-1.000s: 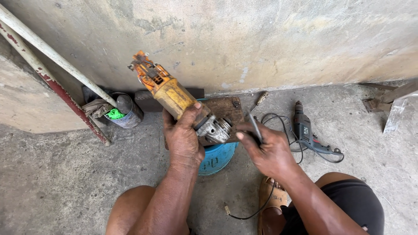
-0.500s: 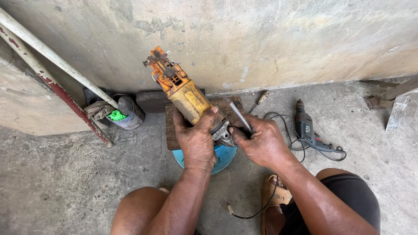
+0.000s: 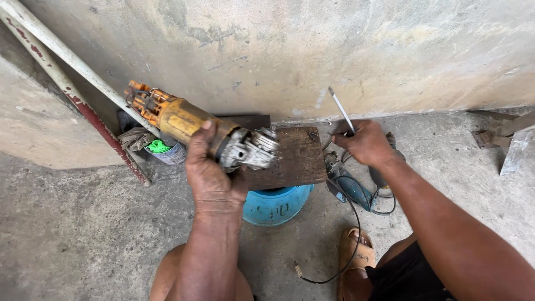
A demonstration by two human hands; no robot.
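A person crouches on a concrete floor (image 3: pixel 83 234) facing a rough plastered wall (image 3: pixel 334 50). The left hand (image 3: pixel 212 173) is clamped around the body of a worn yellow angle grinder (image 3: pixel 189 125), lifted clear of the work surface and tilted, its orange rear end pointing up toward the wall and its bare metal gear head (image 3: pixel 253 149) pointing down to the right, just over the near edge of a rusty metal plate (image 3: pixel 298 159). No disc or guard shows on the head. The plate lies across a blue plastic bucket (image 3: pixel 276 206), serving as a low bench. The right hand (image 3: pixel 365 142) is closed around the handle of a thin screwdriver (image 3: pixel 341 108), whose shaft sticks up toward the wall; it is held well apart from the grinder, over a grey power drill (image 3: pixel 356 192) and its looped black cable (image 3: pixel 356 234) on the floor. A sandalled foot (image 3: pixel 356 262) rests near the cable. Two white pipes (image 3: pixel 61 53) lean against the wall on the left, above a small tin with a green rag (image 3: pixel 161 147). Judged from this arrangement, the grinder is partly stripped: the head is exposed and in hand, while the tool is not applied to it, so work on the head appears unfinished.
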